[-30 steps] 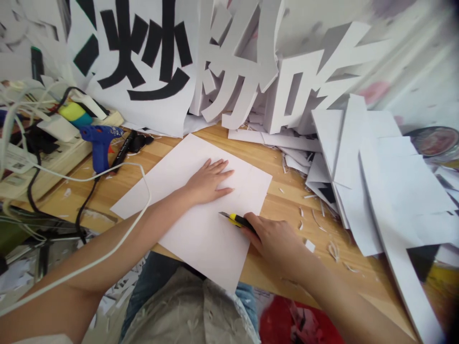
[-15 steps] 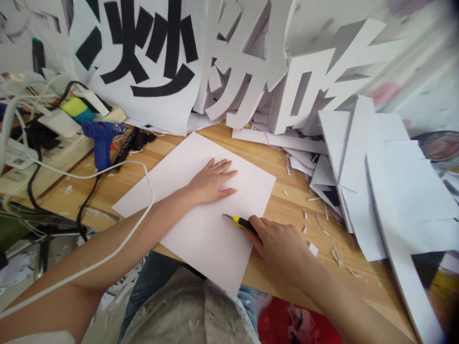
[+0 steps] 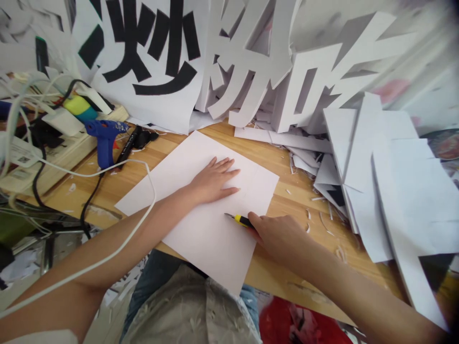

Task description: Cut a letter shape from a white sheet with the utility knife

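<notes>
A white sheet of board (image 3: 201, 239) lies turned at an angle on the wooden table, its near corner hanging past the front edge. My left hand (image 3: 214, 181) rests flat on it with fingers spread, holding nothing. In my right hand (image 3: 274, 234) is a utility knife (image 3: 242, 220) with a yellow and black body, fingers wrapped round its handle. The knife's blade points left over the sheet, below my left fingertips. Whether its tip touches the board I cannot tell.
A blue glue gun (image 3: 104, 141) and a black marker (image 3: 128, 147) lie left, near a power strip (image 3: 64, 143) with tangled cables. A white cable (image 3: 136, 229) crosses my left forearm. Large white cut-out characters (image 3: 258, 57) stand behind. Board offcuts (image 3: 401, 191) pile up right; scraps litter the table (image 3: 304, 191).
The whole view has shifted slightly. My right hand's wrist and forearm have turned a little, with the knife still in it. My left hand stays flat in place on the board.
</notes>
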Available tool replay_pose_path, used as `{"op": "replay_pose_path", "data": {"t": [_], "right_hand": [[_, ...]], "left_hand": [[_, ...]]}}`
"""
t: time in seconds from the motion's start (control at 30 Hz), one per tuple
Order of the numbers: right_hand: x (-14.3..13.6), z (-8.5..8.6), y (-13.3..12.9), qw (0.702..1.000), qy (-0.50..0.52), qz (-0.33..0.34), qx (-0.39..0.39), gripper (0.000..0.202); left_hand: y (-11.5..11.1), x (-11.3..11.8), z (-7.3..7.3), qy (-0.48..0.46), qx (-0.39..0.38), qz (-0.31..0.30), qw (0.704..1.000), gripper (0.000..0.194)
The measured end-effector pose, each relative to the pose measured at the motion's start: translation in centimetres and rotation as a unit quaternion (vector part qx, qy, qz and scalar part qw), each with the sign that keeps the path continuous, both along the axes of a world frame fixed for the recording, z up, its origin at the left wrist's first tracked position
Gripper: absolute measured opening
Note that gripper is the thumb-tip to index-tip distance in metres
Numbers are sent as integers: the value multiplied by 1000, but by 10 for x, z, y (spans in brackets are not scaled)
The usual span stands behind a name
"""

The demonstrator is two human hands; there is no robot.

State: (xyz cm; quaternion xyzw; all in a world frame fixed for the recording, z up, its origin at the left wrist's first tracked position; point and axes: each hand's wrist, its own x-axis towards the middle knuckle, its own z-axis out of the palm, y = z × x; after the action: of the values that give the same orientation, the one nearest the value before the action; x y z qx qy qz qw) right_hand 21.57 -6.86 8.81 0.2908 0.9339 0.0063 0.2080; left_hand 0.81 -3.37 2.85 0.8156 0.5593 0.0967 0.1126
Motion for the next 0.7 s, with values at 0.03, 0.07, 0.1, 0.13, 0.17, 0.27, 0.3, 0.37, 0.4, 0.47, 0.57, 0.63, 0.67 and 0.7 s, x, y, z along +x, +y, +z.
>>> {"op": "replay_pose_path", "data": {"t": [0.03, 0.07, 0.1, 0.13, 0.17, 0.27, 0.3, 0.37, 0.4, 0.47, 0.57, 0.63, 0.67, 0.7], "right_hand": [[2, -1, 0, 1000, 3, 6, -2, 15], [4, -1, 0, 1000, 4, 10, -1, 16], [6, -1, 0, 1000, 6, 14, 2, 16], [8, -1, -1, 1000, 6, 15, 6, 16], [9, -1, -1, 1000, 6, 16, 13, 16], [13, -1, -3, 1000, 3, 11, 26, 14], [14, -1, -3, 1000, -1, 11, 24, 14], [15, 0, -3, 1000, -11, 8, 14, 13], [15, -1, -2, 1000, -17, 6, 8, 14], [17, -1, -1, 1000, -22, -1, 0, 13], [21, -1, -1, 1000, -22, -8, -6, 14], [25, -2, -1, 1000, -19, -11, -6, 16], [27, -2, -2, 1000, -19, -18, -8, 16], [30, -4, -2, 999, -18, -32, -12, 16]], "left_hand": [[0, 0, 0, 1, -1, 0, 1000, 60], [0, 0, 0, 1, -3, 0, 1000, 60], [0, 0, 0, 2, -5, 1, 1000, 60], [0, 0, 1, 3, -6, 0, 1000, 60], [0, 0, 1, 3, -7, 1, 1000, 60], [0, 0, 1, 1, -5, 2, 1000, 60], [0, 0, 1, 0, -6, 2, 1000, 60], [0, -1, 1, -1, -8, 2, 1000, 60], [0, -1, 0, -2, -8, 2, 1000, 60], [0, -1, 0, -3, -8, 0, 1000, 60], [1, -1, 0, -3, -9, -2, 1000, 60], [1, -1, 1, -3, -8, -1, 1000, 60], [1, -1, 2, -4, -7, 0, 1000, 60], [0, -1, 2, -5, -6, 2, 1000, 59]]}}
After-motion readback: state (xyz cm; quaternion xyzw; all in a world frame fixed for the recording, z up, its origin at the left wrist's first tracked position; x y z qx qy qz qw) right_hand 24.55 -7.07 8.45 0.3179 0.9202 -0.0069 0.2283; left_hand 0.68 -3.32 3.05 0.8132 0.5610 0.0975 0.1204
